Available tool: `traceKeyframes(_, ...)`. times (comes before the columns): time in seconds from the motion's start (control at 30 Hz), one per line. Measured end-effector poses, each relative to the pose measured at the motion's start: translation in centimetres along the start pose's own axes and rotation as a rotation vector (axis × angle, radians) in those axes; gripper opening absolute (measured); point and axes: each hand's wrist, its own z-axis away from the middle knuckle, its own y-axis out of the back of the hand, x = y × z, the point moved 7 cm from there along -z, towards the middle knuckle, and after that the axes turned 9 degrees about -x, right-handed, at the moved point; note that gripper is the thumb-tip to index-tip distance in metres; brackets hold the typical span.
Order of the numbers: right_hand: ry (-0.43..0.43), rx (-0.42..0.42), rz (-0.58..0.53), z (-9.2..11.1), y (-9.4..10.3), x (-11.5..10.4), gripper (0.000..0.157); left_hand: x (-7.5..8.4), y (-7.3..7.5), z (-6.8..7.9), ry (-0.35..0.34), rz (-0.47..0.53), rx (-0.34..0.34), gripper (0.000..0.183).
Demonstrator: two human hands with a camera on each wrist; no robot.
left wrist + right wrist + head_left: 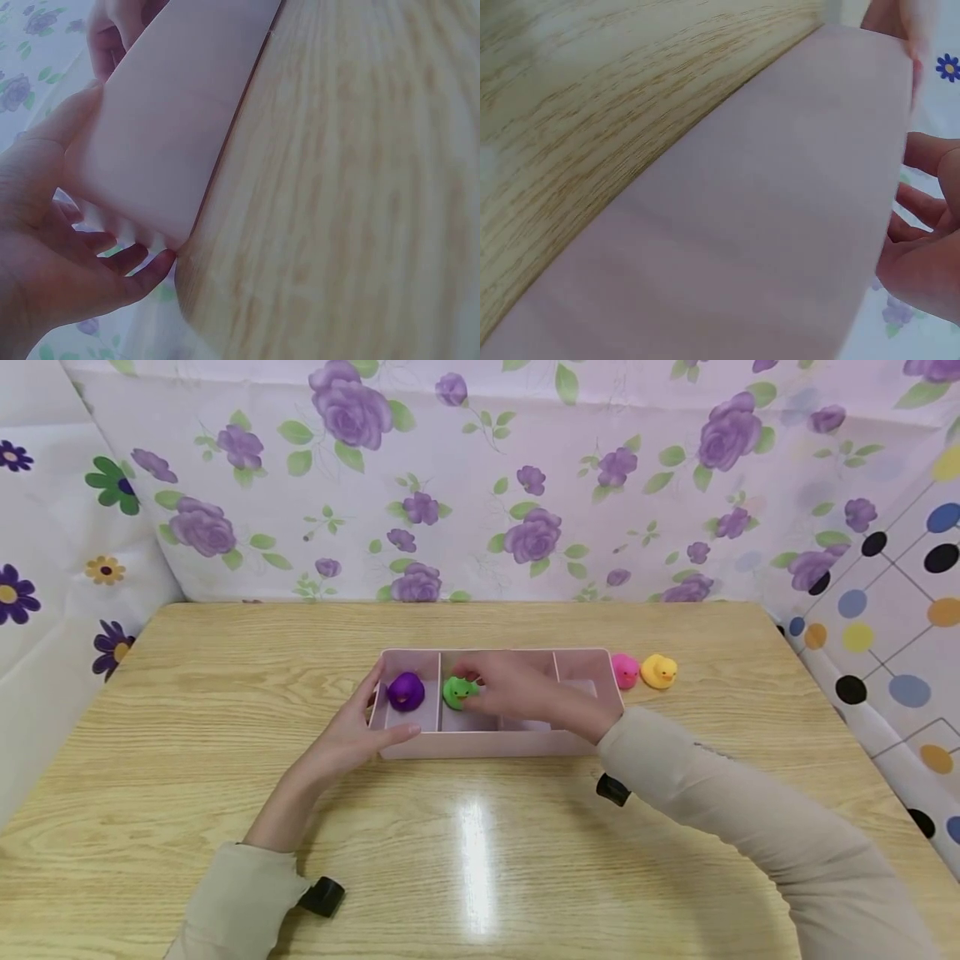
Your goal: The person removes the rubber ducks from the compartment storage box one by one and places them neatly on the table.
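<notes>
A pale pink divided box [487,744] stands on the table. My left hand [348,735] grips its left end, thumb along the front rim and fingers round the end wall. In the left wrist view the same hand [60,240] is curled about the box corner [165,127]. A purple rubber duck [406,692] sits in the leftmost compartment. Reaching over the front wall, my right hand [517,689] has thumb and fingers about a green rubber duck [456,691] in the second compartment. In the right wrist view the box wall [765,187] hides the fingertips.
Just right of the box, a pink rubber duck [626,672] and a yellow rubber duck [659,672] stand on the wooden table [225,693]. Flowered cloth [480,485] hangs behind the table, with patterned cloth at both sides.
</notes>
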Motion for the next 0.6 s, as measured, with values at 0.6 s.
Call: traceKeyframes(0.6, 0.003, -0.037, 0.127, -2.4, -0.7, 0.2, 0.028, 0.0, 0.0, 0.0, -0.011, 0.028, -0.008, 0.106)
